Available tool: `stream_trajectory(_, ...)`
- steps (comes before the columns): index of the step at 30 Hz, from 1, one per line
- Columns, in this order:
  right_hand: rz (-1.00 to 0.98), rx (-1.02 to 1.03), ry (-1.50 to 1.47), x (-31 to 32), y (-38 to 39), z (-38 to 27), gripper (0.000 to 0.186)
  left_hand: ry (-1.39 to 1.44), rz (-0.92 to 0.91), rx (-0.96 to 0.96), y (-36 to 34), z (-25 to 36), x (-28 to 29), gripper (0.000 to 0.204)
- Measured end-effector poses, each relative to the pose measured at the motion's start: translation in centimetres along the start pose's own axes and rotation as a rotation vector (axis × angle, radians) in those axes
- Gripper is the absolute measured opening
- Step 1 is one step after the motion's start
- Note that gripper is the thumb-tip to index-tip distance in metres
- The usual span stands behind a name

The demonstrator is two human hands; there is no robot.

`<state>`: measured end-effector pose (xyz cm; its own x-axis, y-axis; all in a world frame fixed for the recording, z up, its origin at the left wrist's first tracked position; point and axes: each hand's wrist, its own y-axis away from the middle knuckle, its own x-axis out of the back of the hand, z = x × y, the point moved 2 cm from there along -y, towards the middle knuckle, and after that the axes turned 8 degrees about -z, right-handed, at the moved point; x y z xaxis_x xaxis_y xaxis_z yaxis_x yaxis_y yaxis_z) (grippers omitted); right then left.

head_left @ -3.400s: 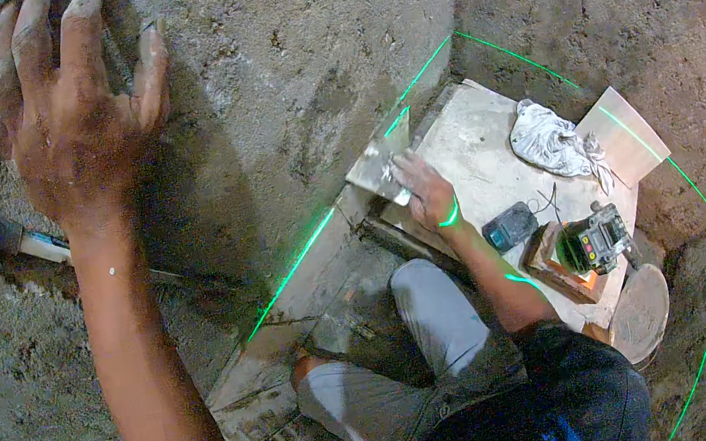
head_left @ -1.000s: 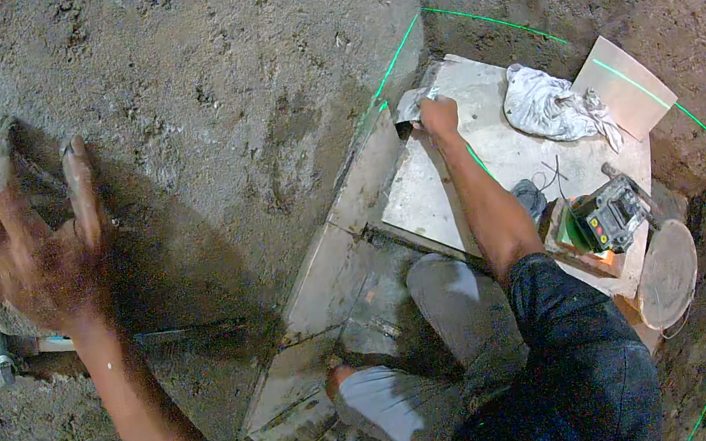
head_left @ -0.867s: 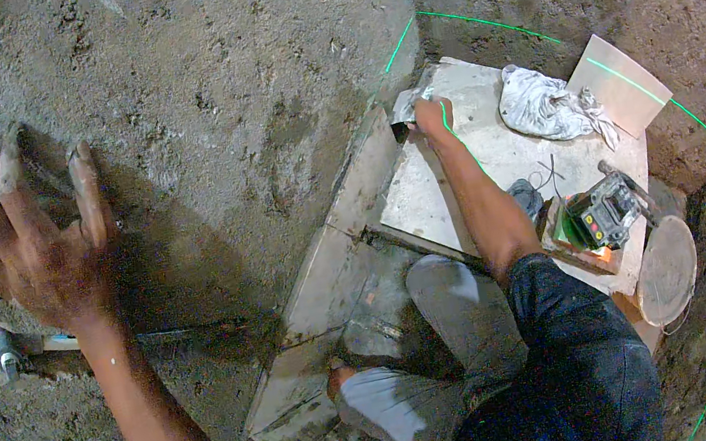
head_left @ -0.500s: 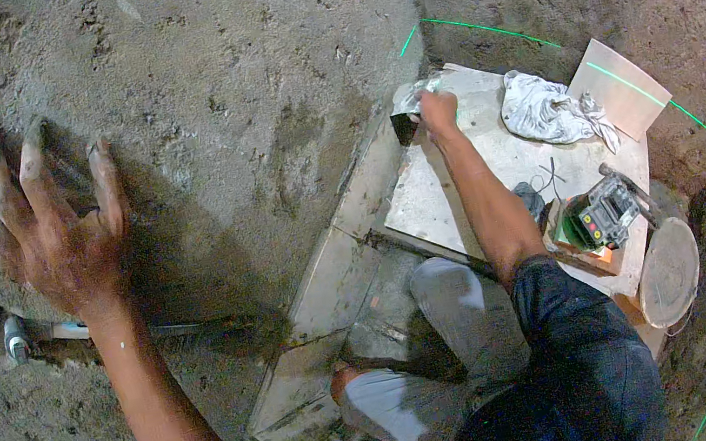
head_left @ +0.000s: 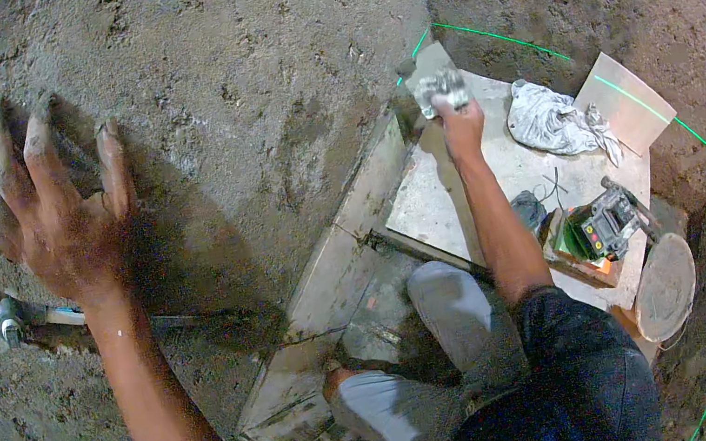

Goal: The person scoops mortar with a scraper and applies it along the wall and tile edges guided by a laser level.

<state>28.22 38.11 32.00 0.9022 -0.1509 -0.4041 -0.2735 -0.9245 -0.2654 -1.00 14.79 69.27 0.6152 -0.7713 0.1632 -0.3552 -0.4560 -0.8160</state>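
My left hand (head_left: 68, 209) lies against the rough cement wall (head_left: 266, 47) with its fingers spread, holding nothing. The fingertips are smeared grey. Below it, a pipe with a metal end fitting (head_left: 9, 322) sits in a groove cut in the wall, and my wrist crosses over it. My right hand (head_left: 460, 121) is closed on a flat grey blade-like piece (head_left: 431, 60) with crumpled whitish material on it, at the corner where two walls meet. Its handle, if any, is hidden by my fingers. Beneath my right forearm lies a pale board (head_left: 425, 198).
On the board rest a white cloth (head_left: 548, 120) and a laser level (head_left: 609, 224) on a small stack. A thin pale sheet (head_left: 625, 102) leans at the wall. A round lid (head_left: 665, 288) stands at the right. Pale tiles (head_left: 344, 222) line the wall's foot; green laser lines cross the walls.
My right hand has shifted slightly right and turned, so the flat piece now points up toward the corner, its face showing. My left hand stays spread on the wall. The view has shifted slightly.
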Motion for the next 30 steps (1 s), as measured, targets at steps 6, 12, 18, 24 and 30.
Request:
stream_trajectory(6,-0.093,0.122,0.566,-1.0,4.3,0.2,0.029,0.015,0.012,-0.013,-0.1,0.1,0.2,0.052)
stream_trajectory(12,-0.314,0.284,0.565,-1.2,5.3,3.2,0.047,-0.003,0.003,-0.011,-0.2,0.1,0.3,0.051)
stream_trajectory(18,-0.460,0.269,0.917,-0.4,6.4,4.3,0.072,-0.017,0.003,-0.013,-0.1,0.1,0.2,0.051)
stream_trajectory(24,-0.530,0.542,1.053,-0.3,6.1,2.7,0.077,-0.015,0.000,-0.018,-0.2,0.0,0.2,0.050)
stream_trajectory(30,-0.657,0.461,1.036,0.7,6.1,2.1,0.078,-0.018,-0.018,-0.001,-0.1,0.0,0.4,0.050)
